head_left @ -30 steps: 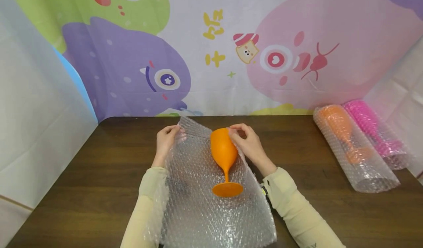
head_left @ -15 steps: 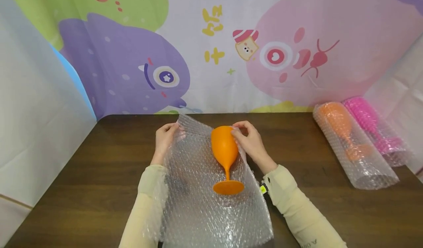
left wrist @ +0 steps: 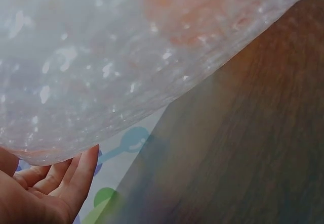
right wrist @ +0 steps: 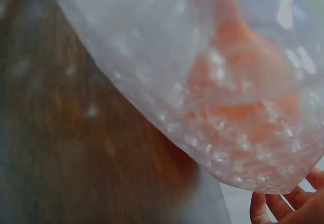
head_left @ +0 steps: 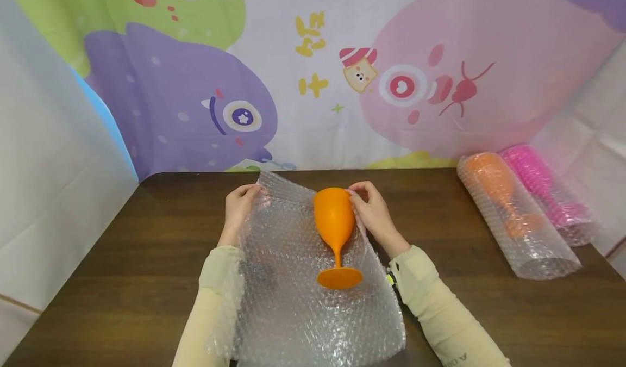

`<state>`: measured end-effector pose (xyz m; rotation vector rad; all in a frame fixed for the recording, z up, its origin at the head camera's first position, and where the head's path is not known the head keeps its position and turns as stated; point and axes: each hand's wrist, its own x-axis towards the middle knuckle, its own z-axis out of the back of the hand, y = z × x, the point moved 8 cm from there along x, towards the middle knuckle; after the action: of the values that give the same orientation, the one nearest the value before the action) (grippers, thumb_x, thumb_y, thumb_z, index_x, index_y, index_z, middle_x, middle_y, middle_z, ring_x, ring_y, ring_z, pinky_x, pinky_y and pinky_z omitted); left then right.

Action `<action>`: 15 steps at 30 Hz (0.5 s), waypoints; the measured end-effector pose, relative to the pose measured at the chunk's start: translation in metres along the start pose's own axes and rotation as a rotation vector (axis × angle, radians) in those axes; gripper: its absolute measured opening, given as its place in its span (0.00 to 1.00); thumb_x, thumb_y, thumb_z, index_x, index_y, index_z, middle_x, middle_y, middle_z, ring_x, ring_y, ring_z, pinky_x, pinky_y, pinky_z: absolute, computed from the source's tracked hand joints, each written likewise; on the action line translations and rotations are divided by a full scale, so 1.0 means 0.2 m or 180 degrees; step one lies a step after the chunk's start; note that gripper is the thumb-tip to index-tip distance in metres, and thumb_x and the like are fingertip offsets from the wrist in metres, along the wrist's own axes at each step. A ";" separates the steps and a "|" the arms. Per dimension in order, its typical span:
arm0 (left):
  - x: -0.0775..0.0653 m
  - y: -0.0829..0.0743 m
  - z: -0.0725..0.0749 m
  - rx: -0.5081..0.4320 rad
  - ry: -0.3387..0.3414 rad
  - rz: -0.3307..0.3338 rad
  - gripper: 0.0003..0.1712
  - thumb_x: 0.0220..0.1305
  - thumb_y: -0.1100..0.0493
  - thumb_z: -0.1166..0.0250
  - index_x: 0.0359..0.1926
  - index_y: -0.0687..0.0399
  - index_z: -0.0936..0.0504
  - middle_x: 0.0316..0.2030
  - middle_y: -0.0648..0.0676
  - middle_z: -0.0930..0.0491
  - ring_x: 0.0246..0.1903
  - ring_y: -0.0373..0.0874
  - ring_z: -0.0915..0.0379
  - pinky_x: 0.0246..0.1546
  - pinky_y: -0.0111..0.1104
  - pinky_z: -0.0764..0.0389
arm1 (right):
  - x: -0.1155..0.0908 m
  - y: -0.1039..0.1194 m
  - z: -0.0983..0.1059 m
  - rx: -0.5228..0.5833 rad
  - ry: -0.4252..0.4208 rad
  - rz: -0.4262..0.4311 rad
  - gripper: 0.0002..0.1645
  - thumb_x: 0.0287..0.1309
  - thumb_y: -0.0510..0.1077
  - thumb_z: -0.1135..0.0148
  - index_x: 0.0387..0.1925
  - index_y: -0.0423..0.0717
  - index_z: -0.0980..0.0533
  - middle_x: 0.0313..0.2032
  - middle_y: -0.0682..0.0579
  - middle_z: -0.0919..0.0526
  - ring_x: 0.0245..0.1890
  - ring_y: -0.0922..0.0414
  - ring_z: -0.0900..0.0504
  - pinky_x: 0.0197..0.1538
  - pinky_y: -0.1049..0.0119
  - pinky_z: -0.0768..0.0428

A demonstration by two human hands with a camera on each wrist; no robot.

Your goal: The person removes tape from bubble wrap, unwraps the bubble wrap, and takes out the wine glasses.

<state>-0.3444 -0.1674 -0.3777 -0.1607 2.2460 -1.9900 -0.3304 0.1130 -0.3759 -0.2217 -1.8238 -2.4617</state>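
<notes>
An orange plastic goblet (head_left: 334,215) lies on a sheet of bubble wrap (head_left: 288,302), rim toward the back and foot toward the front. At the sheet's far left corner, my left hand (head_left: 238,209) pinches the edge between thumb and fingers. My right hand (head_left: 373,209) pinches the wrap's right edge close beside the goblet's rim. In the left wrist view, the fingers (left wrist: 81,176) show below the wrap. Through the film in the right wrist view, the goblet (right wrist: 253,77) appears blurred.
Two wrapped goblets lie at the right of the dark wooden table (head_left: 161,236): an orange goblet (head_left: 494,179) and a pink goblet (head_left: 530,174), each in a bubble-wrap roll. Behind the table hangs a cartoon-printed cloth (head_left: 313,133).
Both hands keep their grip on the bubble wrap. The right hand and the goblet have shifted slightly right against the background; the left hand has shifted very little.
</notes>
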 end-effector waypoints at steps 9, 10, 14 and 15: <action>0.00 0.01 0.01 -0.0021 -0.0039 0.0009 0.17 0.66 0.66 0.49 0.48 0.80 0.31 0.20 0.45 0.22 0.21 0.34 0.22 0.30 0.27 0.20 | 0.00 -0.02 0.02 -0.0007 0.0002 -0.0045 0.13 0.61 0.35 0.53 0.48 0.38 0.31 0.47 0.41 0.26 0.40 0.50 0.28 0.40 0.68 0.27; 0.00 0.01 0.01 -0.0010 -0.0047 0.0017 0.17 0.66 0.65 0.49 0.48 0.80 0.31 0.20 0.45 0.22 0.21 0.34 0.22 0.30 0.27 0.20 | 0.00 -0.02 0.02 -0.0015 -0.0002 -0.0044 0.14 0.61 0.35 0.54 0.48 0.38 0.31 0.47 0.41 0.26 0.41 0.50 0.28 0.40 0.68 0.27; 0.00 0.02 0.03 0.0092 -0.0080 0.0035 0.18 0.66 0.65 0.49 0.49 0.78 0.31 0.22 0.46 0.21 0.21 0.34 0.22 0.30 0.27 0.20 | 0.00 -0.02 0.04 -0.0030 -0.0051 -0.0019 0.13 0.60 0.35 0.54 0.47 0.38 0.30 0.45 0.41 0.26 0.40 0.51 0.29 0.40 0.67 0.28; 0.00 0.02 0.03 0.0129 -0.0088 0.0049 0.18 0.66 0.65 0.49 0.50 0.78 0.31 0.24 0.48 0.21 0.22 0.33 0.22 0.31 0.27 0.20 | 0.00 -0.02 0.04 -0.0041 -0.0059 -0.0013 0.13 0.61 0.35 0.54 0.46 0.37 0.30 0.44 0.41 0.26 0.39 0.51 0.29 0.39 0.67 0.28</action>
<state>-0.3437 -0.1728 -0.3827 -0.1652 2.1820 -2.0111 -0.3308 0.1220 -0.3773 -0.2429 -1.8179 -2.4831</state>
